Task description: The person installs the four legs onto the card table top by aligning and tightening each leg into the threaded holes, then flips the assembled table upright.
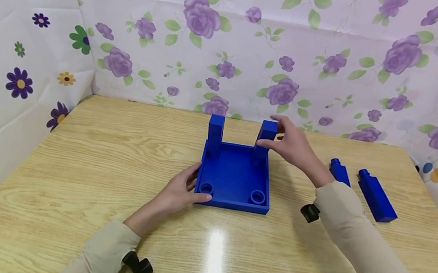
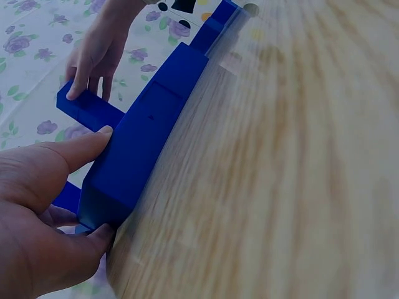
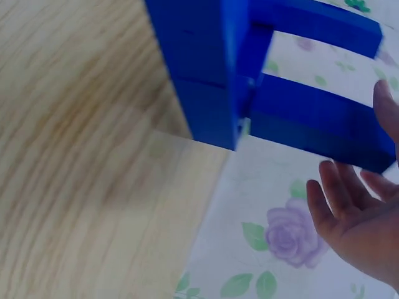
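Observation:
A square blue tabletop point(image 1: 232, 174) with a raised rim lies upside down on the wooden table. Two blue legs stand upright at its far corners, the left leg point(image 1: 215, 133) and the right leg point(image 1: 265, 136). Round sockets point(image 1: 257, 197) show at its near corners. My left hand point(image 1: 180, 192) grips the near left corner, its thumb over the rim and its fingers along the side. With thumb and fingers on either side, my right hand point(image 1: 292, 142) holds the right leg near its top; this hand point(image 3: 358, 212) is partly cut off in the right wrist view.
Two loose blue legs with threaded ends lie on the table at the right: one leg point(image 1: 377, 197) in full sight, the other leg point(image 1: 340, 171) partly behind the right sleeve. A flowered cloth point(image 1: 233, 39) hangs along the table's far edge.

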